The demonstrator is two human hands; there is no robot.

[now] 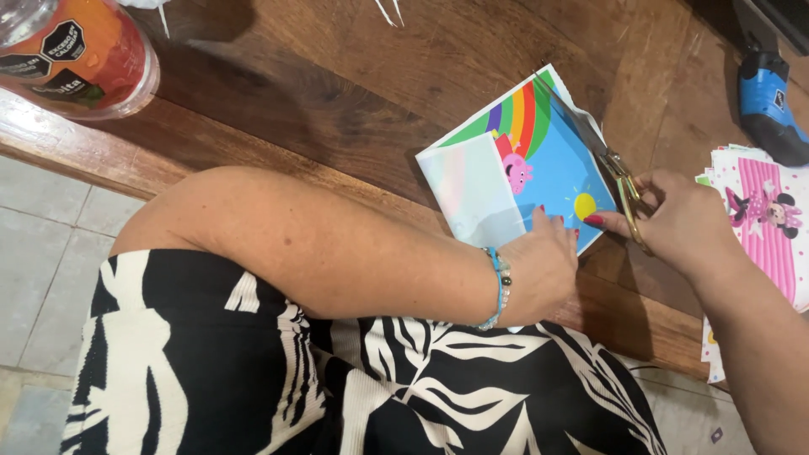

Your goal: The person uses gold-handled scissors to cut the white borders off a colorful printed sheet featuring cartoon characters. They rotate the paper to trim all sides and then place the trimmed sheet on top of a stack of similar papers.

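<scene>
orange-labelled jar [80, 50] sits far left on the desk [337, 84]. my left hand [543, 270] fingers press the cartoon print [514, 160] flat; right hand [683, 223] fingers grip gold scissors [619, 173], cut running up its right edge, looks partway done. printed stack [771, 219] waits right.

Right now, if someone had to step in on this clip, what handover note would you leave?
Left hand presses the colourful printed sheet flat on the wooden table.
Right hand holds gold-handled scissors, blades along the sheet's right edge.
Done: cutting has begun along that edge; how far is unclear.
Left: the rest of that edge. A stack of pink printed sheets lies to the right.
</scene>
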